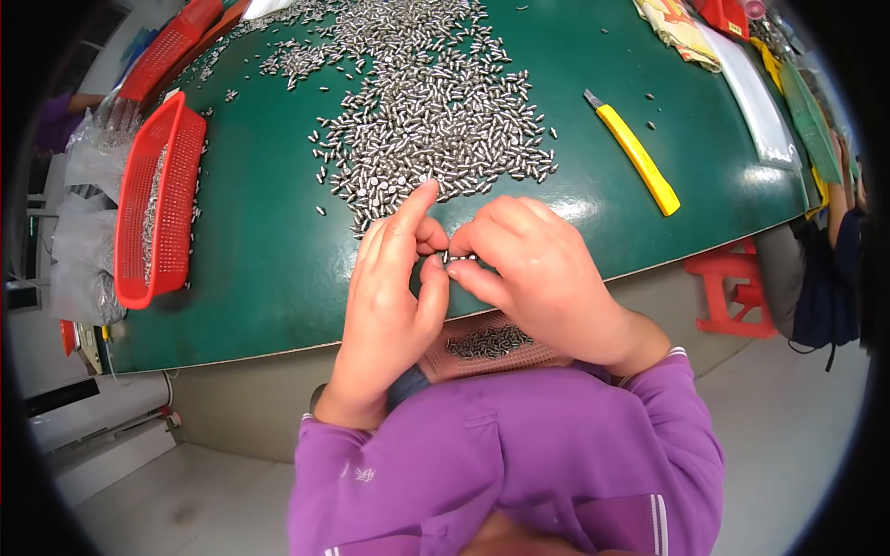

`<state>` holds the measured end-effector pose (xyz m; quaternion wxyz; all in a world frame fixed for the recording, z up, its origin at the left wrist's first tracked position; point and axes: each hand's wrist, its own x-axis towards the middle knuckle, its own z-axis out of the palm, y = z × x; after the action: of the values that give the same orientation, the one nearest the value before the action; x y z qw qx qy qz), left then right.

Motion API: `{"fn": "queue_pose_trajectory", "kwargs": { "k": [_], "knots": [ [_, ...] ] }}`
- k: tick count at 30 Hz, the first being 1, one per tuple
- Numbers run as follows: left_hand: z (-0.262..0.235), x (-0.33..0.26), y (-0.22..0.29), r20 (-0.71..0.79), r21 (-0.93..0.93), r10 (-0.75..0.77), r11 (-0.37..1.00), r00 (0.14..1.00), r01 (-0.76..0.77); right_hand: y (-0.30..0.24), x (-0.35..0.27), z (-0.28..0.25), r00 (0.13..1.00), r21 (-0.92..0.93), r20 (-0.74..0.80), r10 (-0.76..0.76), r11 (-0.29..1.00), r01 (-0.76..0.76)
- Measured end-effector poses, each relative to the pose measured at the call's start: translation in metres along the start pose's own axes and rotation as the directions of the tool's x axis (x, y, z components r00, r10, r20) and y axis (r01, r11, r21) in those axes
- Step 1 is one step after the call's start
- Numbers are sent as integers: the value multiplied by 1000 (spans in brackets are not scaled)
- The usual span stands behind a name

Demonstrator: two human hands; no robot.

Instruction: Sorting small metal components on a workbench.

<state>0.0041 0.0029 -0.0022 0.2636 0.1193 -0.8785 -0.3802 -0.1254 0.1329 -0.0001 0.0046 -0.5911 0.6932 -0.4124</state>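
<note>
Both my hands meet at the near edge of the green table (269, 250), just in front of a large spread of small silver metal pieces (445, 111). My left hand (394, 269) has its thumb and fingers bent together around tiny metal pieces, with the index finger reaching toward the spread. Opposite it, my right hand (533, 259) pinches small metal pieces (456, 259) between thumb and fingertips. The fingers partly hide these pieces. Below my hands, a pink mesh basket (440, 360) at my lap holds more of the same pieces.
A red plastic basket (176, 204) with metal pieces stands at the table's left edge. To the right lies a yellow utility knife (640, 159), blade showing. Clear plastic bags (88, 222) hang at the left. A red stool (732, 292) stands beyond the table at right.
</note>
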Motion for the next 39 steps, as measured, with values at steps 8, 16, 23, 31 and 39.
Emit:
{"fn": "queue_pose_trajectory", "kwargs": {
  "k": [8, 16, 23, 31, 39],
  "knots": [
    [-4, 3, 5, 61, 2, 25, 1000, 998, -25, 0, -12, -7, 999, 26, -4, -40, 999, 40],
    [-1, 8, 9, 20, 27, -62, 998, 998, 61, -6, -18, -33, 983, 175, 174, -55, 984, 24],
    [10, 20, -1, -19, 147, 55, 988, 998, -52, 16, 14, -15, 994, -79, -86, 68, 994, -74],
    [2, 9, 0, 11, 8, -11, 1000, 1000, 11, 9, 6, -8, 1000, 42, -8, 26, 999, -25],
    [1, 6, 2, -2, -31, -10, 999, 1000, 10, 8, 5, -11, 999, 78, -20, 42, 996, -40]
  ]
}}
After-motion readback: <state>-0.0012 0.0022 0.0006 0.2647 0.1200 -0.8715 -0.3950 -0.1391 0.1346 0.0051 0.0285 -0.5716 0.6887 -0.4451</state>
